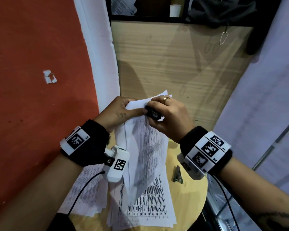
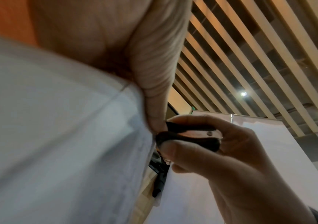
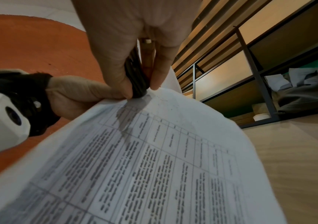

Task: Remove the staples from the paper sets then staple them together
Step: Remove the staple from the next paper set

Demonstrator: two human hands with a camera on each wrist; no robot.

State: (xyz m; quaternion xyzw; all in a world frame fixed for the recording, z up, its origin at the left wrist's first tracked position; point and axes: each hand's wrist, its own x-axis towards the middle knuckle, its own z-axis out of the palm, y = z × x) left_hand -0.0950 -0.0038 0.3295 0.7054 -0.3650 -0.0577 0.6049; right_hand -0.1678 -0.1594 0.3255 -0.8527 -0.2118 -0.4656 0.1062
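I hold a printed paper set (image 1: 145, 144) up above the round table, its top corner folded back. My left hand (image 1: 122, 109) pinches that top corner, thumb on the near face. My right hand (image 1: 165, 112) grips a small black staple remover (image 1: 153, 113) pressed against the corner beside my left thumb. The left wrist view shows the staple remover (image 2: 190, 136) squeezed between right thumb and fingers at the paper's edge (image 2: 96, 136). In the right wrist view the staple remover (image 3: 136, 75) touches the top of the printed page (image 3: 154, 151). The staple itself is hidden.
More printed sheets (image 1: 140, 207) lie on the round wooden table (image 1: 190, 194), with another pile (image 1: 88, 184) at the left. A dark stapler (image 1: 178, 175) lies on the table at the right. A red wall (image 1: 32, 80) is left, shelves (image 1: 173, 10) stand ahead.
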